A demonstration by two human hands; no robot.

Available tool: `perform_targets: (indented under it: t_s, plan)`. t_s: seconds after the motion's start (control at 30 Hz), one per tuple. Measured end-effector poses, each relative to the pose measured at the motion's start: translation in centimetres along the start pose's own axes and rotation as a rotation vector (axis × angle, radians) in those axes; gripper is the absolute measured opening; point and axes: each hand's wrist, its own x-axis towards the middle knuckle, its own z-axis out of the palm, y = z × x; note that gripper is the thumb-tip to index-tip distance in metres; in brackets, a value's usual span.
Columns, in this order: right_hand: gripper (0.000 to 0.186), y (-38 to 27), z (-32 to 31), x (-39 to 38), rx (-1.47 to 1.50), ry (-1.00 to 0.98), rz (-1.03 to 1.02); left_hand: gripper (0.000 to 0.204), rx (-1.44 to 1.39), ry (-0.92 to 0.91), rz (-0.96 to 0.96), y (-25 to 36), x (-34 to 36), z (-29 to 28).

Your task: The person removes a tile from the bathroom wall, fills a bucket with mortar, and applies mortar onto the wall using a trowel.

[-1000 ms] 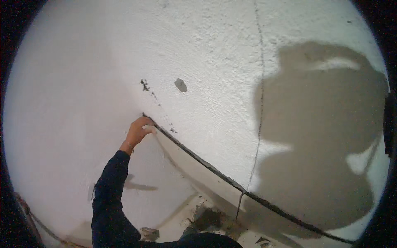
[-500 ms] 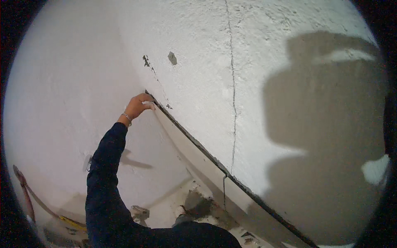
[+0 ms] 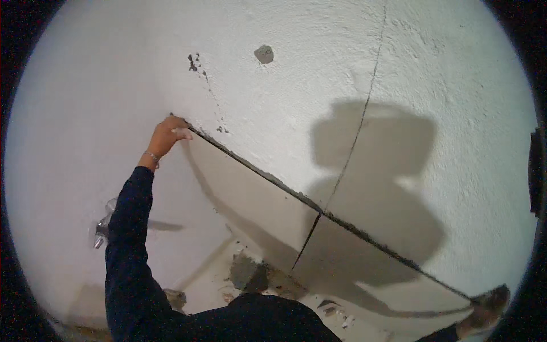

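Two pale tile-like slabs stand end to end along the foot of the white wall (image 3: 296,85), the left slab (image 3: 250,188) and the right slab (image 3: 364,251). A dark, narrow joint parts them. Along their upper edge runs a rough grey strip with a dark gap. At the far left end, in the corner, my left hand (image 3: 169,135) pinches the left slab's top edge, thumb on its front face and fingers over the top. My right hand (image 3: 487,308) is at the right slab's far right end, touching the upper edge; shade and blur hide its fingers.
A metal tap (image 3: 101,229) juts from the left wall beside my left forearm. Grey mortar (image 3: 249,272) and broken rubble (image 3: 333,310) lie on the floor near my body. The wall has a long thin crack (image 3: 359,128) and a grey patch (image 3: 264,54).
My view has swung to the right, and my right hand has come into sight at the slabs' right end. My left hand keeps its place at the corner.
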Motion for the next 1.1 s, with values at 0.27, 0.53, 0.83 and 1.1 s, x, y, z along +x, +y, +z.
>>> perform_targets:
  t_s: [0.27, 0.53, 0.83, 1.1]
  plan:
    - [0.043, -3.4, -1.0, 1.2, -0.104, -0.175, -0.097, 0.031, 0.006, 0.096, 0.110, -0.4, 0.1, 2.0]
    - [0.034, -15.6, 16.9, -13.7, -0.320, -0.394, 0.037, 0.036, 0.067, 0.229, 0.225, -4.1, -1.2, 1.9]
    - [0.028, -23.9, 33.3, -24.1, -0.353, -0.971, -0.266, 0.046, -0.155, 0.138, 0.047, -1.1, -2.1, 0.7]
    - [0.025, -22.6, 40.1, -28.4, -0.551, -0.947, -0.823, 0.040, -0.212, 0.617, 0.199, -2.0, -9.0, 5.4]
